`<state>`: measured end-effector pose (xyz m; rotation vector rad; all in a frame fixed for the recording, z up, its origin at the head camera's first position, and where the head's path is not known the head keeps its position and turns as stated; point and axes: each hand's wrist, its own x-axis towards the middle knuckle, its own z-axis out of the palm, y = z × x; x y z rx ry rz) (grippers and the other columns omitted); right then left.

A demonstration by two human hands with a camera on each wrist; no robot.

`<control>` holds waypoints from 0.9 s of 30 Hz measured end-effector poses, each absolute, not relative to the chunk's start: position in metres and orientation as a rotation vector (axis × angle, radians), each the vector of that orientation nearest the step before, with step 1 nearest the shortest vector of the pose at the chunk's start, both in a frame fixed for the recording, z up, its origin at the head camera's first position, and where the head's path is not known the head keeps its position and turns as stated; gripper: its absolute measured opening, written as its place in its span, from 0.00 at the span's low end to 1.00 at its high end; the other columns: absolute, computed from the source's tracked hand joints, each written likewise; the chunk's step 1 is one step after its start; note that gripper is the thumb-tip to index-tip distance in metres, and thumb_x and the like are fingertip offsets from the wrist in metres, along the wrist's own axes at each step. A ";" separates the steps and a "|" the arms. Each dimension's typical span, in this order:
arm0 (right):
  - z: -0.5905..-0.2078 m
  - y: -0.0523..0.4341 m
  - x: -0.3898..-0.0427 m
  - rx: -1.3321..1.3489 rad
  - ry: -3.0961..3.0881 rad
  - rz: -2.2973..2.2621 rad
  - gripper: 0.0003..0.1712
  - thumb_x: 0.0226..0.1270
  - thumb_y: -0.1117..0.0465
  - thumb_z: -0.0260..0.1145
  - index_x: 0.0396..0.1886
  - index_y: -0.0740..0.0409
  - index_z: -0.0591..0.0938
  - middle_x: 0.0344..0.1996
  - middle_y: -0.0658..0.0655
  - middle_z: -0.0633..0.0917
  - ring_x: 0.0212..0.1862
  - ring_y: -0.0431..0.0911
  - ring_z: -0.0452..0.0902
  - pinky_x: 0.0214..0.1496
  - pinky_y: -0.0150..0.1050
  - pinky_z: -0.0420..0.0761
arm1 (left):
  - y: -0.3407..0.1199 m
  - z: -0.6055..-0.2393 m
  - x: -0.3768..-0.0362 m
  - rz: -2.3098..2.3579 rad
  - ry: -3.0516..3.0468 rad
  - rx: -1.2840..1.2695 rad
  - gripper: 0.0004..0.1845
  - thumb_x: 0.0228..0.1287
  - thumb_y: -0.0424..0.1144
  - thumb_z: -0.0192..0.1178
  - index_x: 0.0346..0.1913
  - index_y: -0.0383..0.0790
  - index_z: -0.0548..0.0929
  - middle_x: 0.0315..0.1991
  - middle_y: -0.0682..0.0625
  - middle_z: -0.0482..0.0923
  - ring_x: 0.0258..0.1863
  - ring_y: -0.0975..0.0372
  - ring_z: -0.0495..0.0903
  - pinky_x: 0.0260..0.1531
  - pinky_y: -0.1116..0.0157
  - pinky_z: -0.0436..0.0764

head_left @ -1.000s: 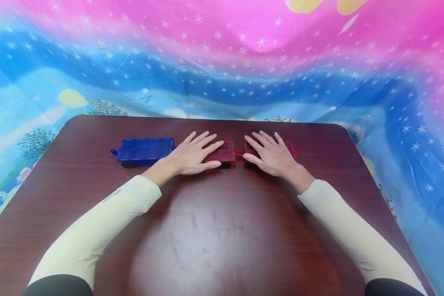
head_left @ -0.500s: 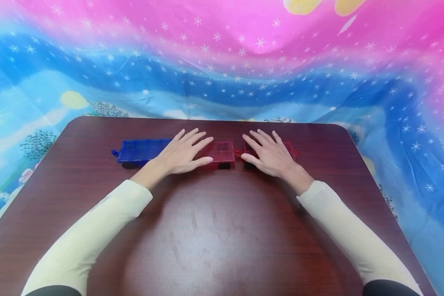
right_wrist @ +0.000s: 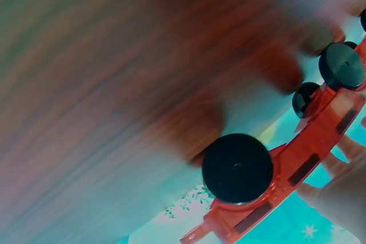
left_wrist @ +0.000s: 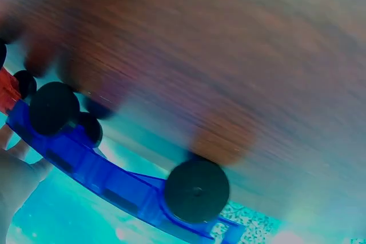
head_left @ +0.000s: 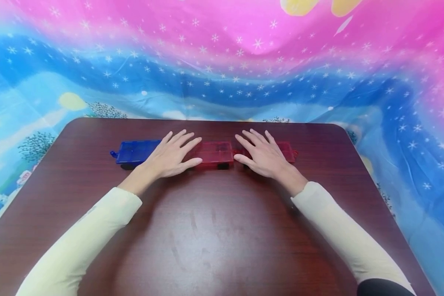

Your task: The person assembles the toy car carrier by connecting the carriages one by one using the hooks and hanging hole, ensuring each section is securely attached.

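Observation:
Three see-through toy wagons with black wheels stand in a row near the back of the table. A blue wagon (head_left: 134,153) is on the left, a red wagon (head_left: 217,153) in the middle and a second red wagon (head_left: 287,150) on the right. Over the blue wagon's right end, my left hand (head_left: 168,157) is spread with straight fingers, hiding where blue meets red. My right hand (head_left: 261,156), likewise spread, covers much of the right wagon. In the wrist views, fingers show beyond the blue side (left_wrist: 114,180) and the red side (right_wrist: 311,155).
The dark wood table (head_left: 207,230) has rounded back corners and shows reflections. Behind it hangs a pink and blue snowflake-print cloth (head_left: 222,61). Small hooks stick out at the row's outer ends, a blue hook (head_left: 113,154) and a red hook (head_left: 296,154).
My left hand has slid left, off the middle red wagon toward the blue one, uncovering more red. The right hand has shifted slightly left. The wagons stay nearly in place.

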<state>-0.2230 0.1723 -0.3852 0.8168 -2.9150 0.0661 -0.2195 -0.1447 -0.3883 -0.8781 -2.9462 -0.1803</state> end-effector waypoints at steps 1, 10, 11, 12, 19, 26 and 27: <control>-0.385 0.171 -0.223 0.818 -2.914 0.070 0.44 0.61 0.23 0.32 0.74 0.36 0.52 0.73 0.53 0.57 0.75 0.51 0.46 0.73 0.59 0.42 | -0.147 -0.388 -0.219 -0.183 -2.944 -0.872 0.42 0.58 0.76 0.32 0.73 0.61 0.53 0.73 0.51 0.54 0.75 0.53 0.45 0.71 0.46 0.42; -0.383 0.157 -0.220 0.842 -2.883 0.110 0.44 0.62 0.24 0.34 0.73 0.37 0.55 0.72 0.53 0.59 0.74 0.52 0.48 0.72 0.60 0.45 | -0.163 -0.386 -0.214 -0.189 -2.949 -0.830 0.42 0.58 0.76 0.35 0.73 0.60 0.54 0.73 0.50 0.54 0.75 0.53 0.44 0.71 0.46 0.41; -0.383 0.155 -0.220 0.846 -2.882 0.114 0.44 0.61 0.24 0.34 0.73 0.38 0.56 0.72 0.53 0.59 0.74 0.52 0.48 0.72 0.60 0.45 | -0.165 -0.386 -0.213 -0.187 -2.953 -0.822 0.42 0.58 0.76 0.35 0.73 0.60 0.54 0.73 0.50 0.54 0.75 0.53 0.44 0.71 0.46 0.41; -0.383 0.153 -0.219 0.853 -2.882 0.120 0.44 0.62 0.24 0.34 0.73 0.38 0.56 0.72 0.53 0.59 0.74 0.53 0.48 0.72 0.60 0.45 | -0.167 -0.386 -0.212 -0.185 -2.955 -0.816 0.42 0.58 0.76 0.35 0.73 0.60 0.54 0.73 0.50 0.54 0.75 0.53 0.44 0.71 0.46 0.41; -0.383 0.141 -0.219 0.879 -2.877 0.101 0.44 0.61 0.23 0.36 0.73 0.38 0.57 0.72 0.52 0.60 0.75 0.51 0.47 0.73 0.59 0.44 | -0.180 -0.387 -0.209 -0.194 -2.948 -0.780 0.42 0.58 0.75 0.36 0.73 0.60 0.53 0.73 0.49 0.54 0.75 0.52 0.45 0.71 0.45 0.42; -0.383 0.125 -0.219 0.914 -2.882 0.103 0.45 0.59 0.22 0.35 0.73 0.37 0.56 0.72 0.50 0.59 0.75 0.50 0.46 0.73 0.59 0.45 | -0.194 -0.388 -0.205 -0.217 -2.979 -0.739 0.42 0.59 0.74 0.37 0.73 0.61 0.51 0.73 0.47 0.53 0.74 0.50 0.46 0.70 0.42 0.42; -0.383 0.122 -0.219 0.917 -2.883 0.108 0.45 0.59 0.22 0.35 0.73 0.37 0.56 0.72 0.50 0.59 0.75 0.50 0.46 0.73 0.59 0.45 | -0.196 -0.389 -0.205 -0.215 -2.980 -0.734 0.42 0.59 0.74 0.37 0.73 0.61 0.51 0.73 0.47 0.53 0.74 0.50 0.46 0.70 0.42 0.43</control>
